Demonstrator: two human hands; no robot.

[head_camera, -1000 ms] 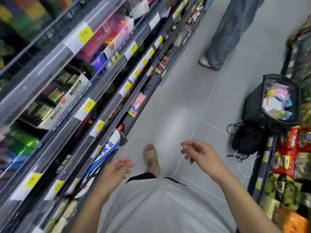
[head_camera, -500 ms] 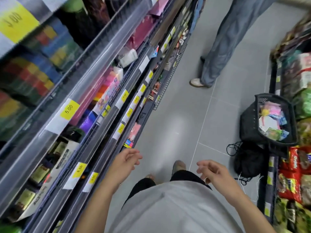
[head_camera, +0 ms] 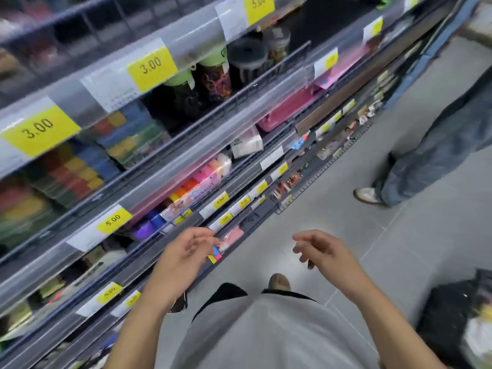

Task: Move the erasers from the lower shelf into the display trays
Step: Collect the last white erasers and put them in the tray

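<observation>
Two bare hands out front, both empty: left hand [head_camera: 183,251] with loosely curled fingers before the shelf edge, right hand [head_camera: 323,250] likewise slack over the grey floor tiles [head_camera: 346,222]. Just beside the left fingertips, on the lower shelf [head_camera: 255,227], a flat pink packet [head_camera: 234,234] and a small blue-and-yellow block [head_camera: 215,254]; whether erasers, cannot tell through the blur. Low right, a black mesh basket [head_camera: 450,320] of goods. Higher up, clear plastic shelf fronts [head_camera: 186,161] with yellow price tags [head_camera: 151,65], bright clay-like blocks [head_camera: 202,177], stacked coloured boxes [head_camera: 72,166], dark cylindrical jars [head_camera: 213,75]. Farther along the aisle, a bystander's baggy denim leg [head_camera: 436,145] and pale shoe [head_camera: 367,195].
</observation>
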